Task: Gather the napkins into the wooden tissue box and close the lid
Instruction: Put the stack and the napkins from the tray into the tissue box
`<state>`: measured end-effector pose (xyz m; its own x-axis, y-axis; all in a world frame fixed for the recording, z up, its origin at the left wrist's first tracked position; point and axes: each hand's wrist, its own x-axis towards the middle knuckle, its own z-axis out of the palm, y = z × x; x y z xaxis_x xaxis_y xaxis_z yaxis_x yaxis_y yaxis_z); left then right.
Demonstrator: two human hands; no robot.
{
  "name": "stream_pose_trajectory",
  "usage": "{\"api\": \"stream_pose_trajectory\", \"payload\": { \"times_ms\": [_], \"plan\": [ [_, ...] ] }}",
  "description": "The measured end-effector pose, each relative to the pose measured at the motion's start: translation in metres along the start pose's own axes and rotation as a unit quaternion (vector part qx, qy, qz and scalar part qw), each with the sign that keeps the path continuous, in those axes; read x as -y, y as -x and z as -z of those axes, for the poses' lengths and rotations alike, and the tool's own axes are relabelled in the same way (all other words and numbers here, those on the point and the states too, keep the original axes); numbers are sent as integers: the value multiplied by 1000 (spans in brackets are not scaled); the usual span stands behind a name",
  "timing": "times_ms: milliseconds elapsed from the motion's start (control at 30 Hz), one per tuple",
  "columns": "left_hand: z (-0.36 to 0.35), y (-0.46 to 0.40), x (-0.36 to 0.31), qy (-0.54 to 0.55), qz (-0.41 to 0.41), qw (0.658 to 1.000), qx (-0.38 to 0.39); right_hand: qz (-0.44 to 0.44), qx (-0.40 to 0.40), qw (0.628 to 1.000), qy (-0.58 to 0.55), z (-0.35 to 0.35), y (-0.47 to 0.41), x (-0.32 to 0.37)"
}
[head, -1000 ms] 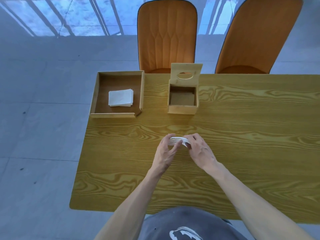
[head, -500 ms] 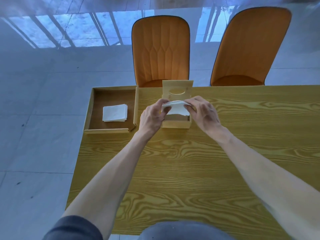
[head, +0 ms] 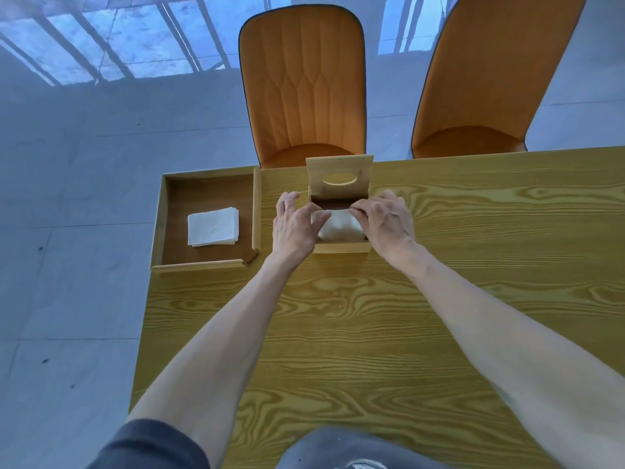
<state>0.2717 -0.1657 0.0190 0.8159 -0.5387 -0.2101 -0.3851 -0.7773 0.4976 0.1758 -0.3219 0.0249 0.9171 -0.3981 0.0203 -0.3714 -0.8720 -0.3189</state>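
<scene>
You have both hands over the small square light-wood tissue box (head: 340, 247), which sits on the yellow wood-grain worktop (head: 372, 333) near its far edge. Your left hand (head: 293, 228) and right hand (head: 385, 222) each pinch one side of a bowed stack of white paper napkins (head: 339, 225), so the grip is clenched on the stack from both ends. That squeeze seems meant to narrow the stack, since flat it looks about as wide as the opening. The stack is partly inside the box already, its near edge down against the front wall, though how deep the far edge sits is hard to tell behind your fingers.

The hinged wooden lid with the oval slot (head: 340, 176) stands upright at the back, out of the way, so the opening stays free for loading.

A second flat stack of white napkins (head: 213, 226) lies in the shallow brown-floored wooden tray (head: 159, 218) just left of the box. By my judgement that one has to go in too before the lid comes down.
</scene>
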Motion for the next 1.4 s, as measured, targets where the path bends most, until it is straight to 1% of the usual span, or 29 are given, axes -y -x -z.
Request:
{"api": "stream_pose_trajectory", "payload": {
  "times_ms": [67, 167, 300, 367, 500, 667, 733, 867, 1000, 1133, 1233, 1400],
  "plan": [
    [-4, -2, -4, -2, 9, 1000, 8, -1, 4, 999, 42, -4, -1, 1],
    [-10, -3, -9, 6, 34, 999, -3, -2, 9, 996, 89, -12, -4, 2],
    [-19, -5, -13, -50, 46, 997, -26, 7, 34, 987, 155, -19, -7, 3],
    [-23, -5, -12, -60, 61, 996, -34, 9, 27, 985, 171, -21, -7, 3],
    [-30, -2, -12, -32, 57, 995, -73, 12, -25, 992, 120, -21, -3, -2],
    [-23, 5, -13, 92, 51, 984, -146, -7, -99, 995, -2, -16, 8, -1],
    [-16, 13, -10, 101, 51, 981, -159, -27, -115, 992, -40, -13, 13, 5],
    [-1, 30, 7, 88, 76, 981, -154, -43, -128, 986, -94, -4, 20, 24],
    [18, 50, 25, 46, 86, 982, -162, -5, -105, 988, -111, 1, 22, 51],
    [42, 72, 46, 13, 110, 976, -186, 46, -78, 991, -103, -1, 17, 84],
    [61, 82, 68, 5, 133, 971, -199, 67, -54, 991, -107, -5, 12, 110],
    [87, 82, 105, 14, 160, 965, -207, 81, -41, 990, -111, -15, 6, 156]
  ]
}}
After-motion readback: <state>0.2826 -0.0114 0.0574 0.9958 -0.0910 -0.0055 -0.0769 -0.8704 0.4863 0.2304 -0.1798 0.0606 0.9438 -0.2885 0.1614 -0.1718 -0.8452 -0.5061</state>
